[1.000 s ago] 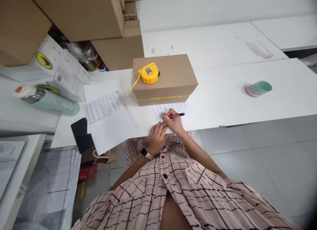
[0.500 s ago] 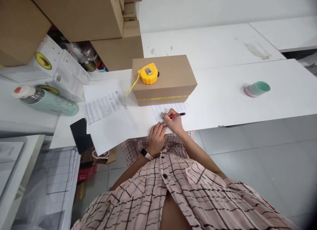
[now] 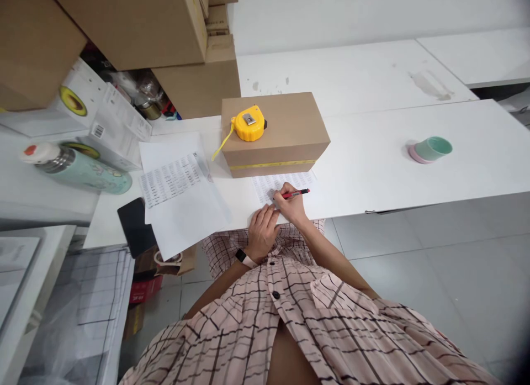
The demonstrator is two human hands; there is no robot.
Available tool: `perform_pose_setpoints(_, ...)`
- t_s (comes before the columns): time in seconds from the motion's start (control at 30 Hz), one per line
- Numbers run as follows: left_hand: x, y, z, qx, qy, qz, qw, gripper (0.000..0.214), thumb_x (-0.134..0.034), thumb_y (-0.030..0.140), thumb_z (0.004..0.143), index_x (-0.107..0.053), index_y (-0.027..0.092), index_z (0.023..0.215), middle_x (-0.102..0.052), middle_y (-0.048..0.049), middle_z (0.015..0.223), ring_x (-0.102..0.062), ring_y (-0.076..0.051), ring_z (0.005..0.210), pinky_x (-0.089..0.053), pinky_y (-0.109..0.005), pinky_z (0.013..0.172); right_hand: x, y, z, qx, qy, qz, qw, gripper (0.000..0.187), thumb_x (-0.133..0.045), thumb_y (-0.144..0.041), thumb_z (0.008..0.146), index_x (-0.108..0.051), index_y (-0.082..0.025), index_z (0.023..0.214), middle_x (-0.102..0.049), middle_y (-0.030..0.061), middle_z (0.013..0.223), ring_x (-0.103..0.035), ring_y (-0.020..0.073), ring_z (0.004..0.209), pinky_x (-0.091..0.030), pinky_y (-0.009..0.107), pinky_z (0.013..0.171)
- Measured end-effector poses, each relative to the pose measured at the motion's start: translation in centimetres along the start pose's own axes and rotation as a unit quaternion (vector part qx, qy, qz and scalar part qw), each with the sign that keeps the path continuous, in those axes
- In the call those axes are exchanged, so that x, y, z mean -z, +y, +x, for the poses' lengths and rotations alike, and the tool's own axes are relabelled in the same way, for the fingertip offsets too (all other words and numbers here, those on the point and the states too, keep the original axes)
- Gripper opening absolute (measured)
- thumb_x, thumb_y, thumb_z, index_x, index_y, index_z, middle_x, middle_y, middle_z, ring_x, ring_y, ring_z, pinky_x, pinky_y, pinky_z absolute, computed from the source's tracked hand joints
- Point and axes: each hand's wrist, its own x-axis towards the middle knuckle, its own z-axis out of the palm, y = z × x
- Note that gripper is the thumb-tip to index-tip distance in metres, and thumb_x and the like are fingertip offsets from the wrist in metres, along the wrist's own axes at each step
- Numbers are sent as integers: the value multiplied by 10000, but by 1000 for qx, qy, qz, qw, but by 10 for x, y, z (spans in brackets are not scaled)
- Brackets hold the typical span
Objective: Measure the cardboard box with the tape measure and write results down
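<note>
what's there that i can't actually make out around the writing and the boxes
All in the head view:
- Print on the sheet by the right hand: too small to read.
- Pen grip: covered by the fingers.
- Marks on the yellow strip along the box: too small.
- Big upper carton: cut off by the top edge.

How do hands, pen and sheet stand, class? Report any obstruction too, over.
Right hand gripping red pen at printed sheet. Left hand resting alongside, nothing visible in it. Cardboard box hides sheet's far edge; yellow tape measure on top.
</note>
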Motion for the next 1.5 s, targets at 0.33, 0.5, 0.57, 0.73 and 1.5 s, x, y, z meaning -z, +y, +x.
perform_pose_setpoints(0.33,1,-1,-1,7,-6,-30,1000,374,-524,305,1012,-600,148,1344,-652,-159,1382,-586,-305,1329,-463,-478,1094,17,3,-5,27,111,-35,993,303,-606,-409,864,-420,-242,693,-450,-47,640,-433,136,615,-378,293,630)
perform_pose_setpoints(0.5,13,2,5,28,7,-77,997,344,-558,339,993,-630,169,1284,-680,-160,1327,-613,-311,1285,-494,-492,1056,92,18,5,103,138,-244,954,120,-541,-313,910,-610,-220,937,-592,74,940,-547,230,906,-449,366,797)
perform_pose_setpoints(0.57,29,1,23,43,45,-91,994,319,-567,320,987,-630,181,1267,-693,-150,1295,-631,-290,1249,-508,-474,1040,117,28,15,123,112,-361,917,199,-497,-205,884,-649,-207,1013,-580,118,1007,-521,269,986,-445,387,810)
perform_pose_setpoints(0.73,80,-32,112,73,198,-74,975,341,-585,338,969,-598,194,1278,-634,-153,1368,-563,-285,1319,-417,-511,1134,135,47,33,125,87,-475,867,351,-398,-113,899,-684,-191,1088,-601,146,1007,-494,290,956,-438,404,814)
perform_pose_setpoints(1.5,128,-25,155,159,-105,-449,873,665,-741,467,821,-457,220,1369,-675,-69,1045,-632,-164,810,-520,-298,719,95,-92,13,-56,-98,235,965,412,-739,-596,785,-694,-227,963,-633,8,763,-534,139,647,-475,318,631)
